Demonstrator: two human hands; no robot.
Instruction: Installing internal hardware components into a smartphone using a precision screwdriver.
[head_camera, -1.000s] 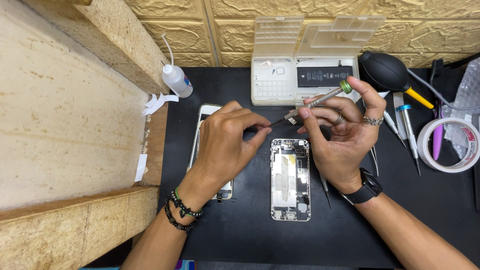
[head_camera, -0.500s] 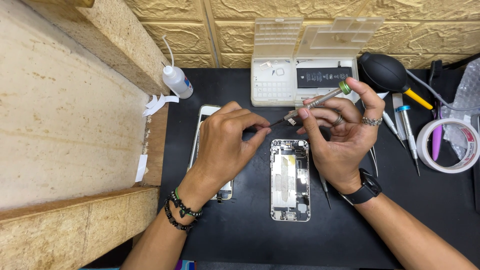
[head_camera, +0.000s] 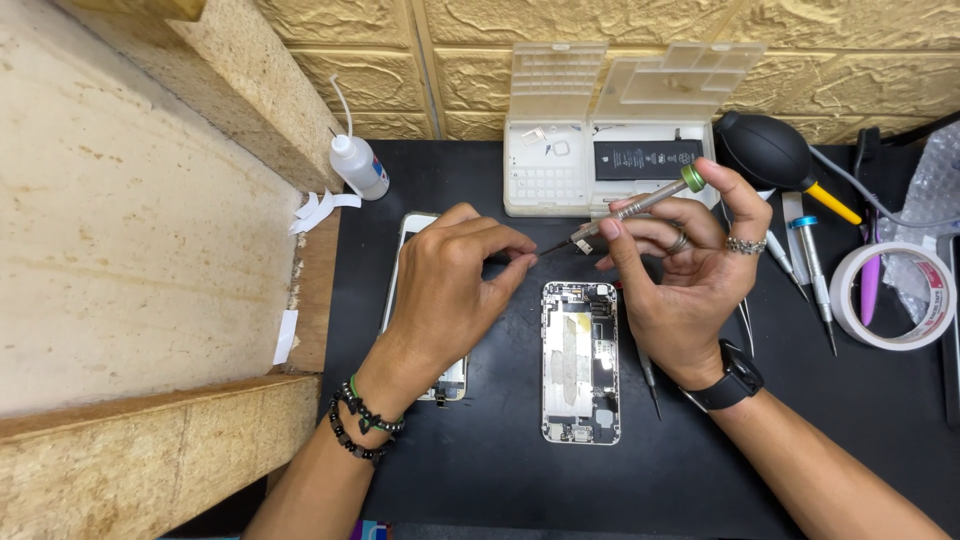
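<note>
left hand (head_camera: 450, 285): fingertips pinched shut at the screwdriver tip; whatever sits between them is too small to tell. Hand lies over the detached screen panel (head_camera: 425, 300), near the worktop's left edge.
screwdriver (head_camera: 625, 212): long axis slants from the green cap, toward the far edge, down-left to the tip. Tip meets the left fingertips just above the open phone's top end.
right hand (head_camera: 690, 270): grip closed round the screwdriver shaft, forefinger on the cap, a small pale part under the thumb.
open phone (head_camera: 580, 362): mid-worktop, long axis running near edge to far edge, flat, insides up. It lies between the two hands, directly nearward of the tip; right hand is nearer.
parts tray (head_camera: 560, 180): far edge, lid up.
spare drivers (head_camera: 815, 275), tape roll (head_camera: 892, 295): right edge, well apart.
</note>
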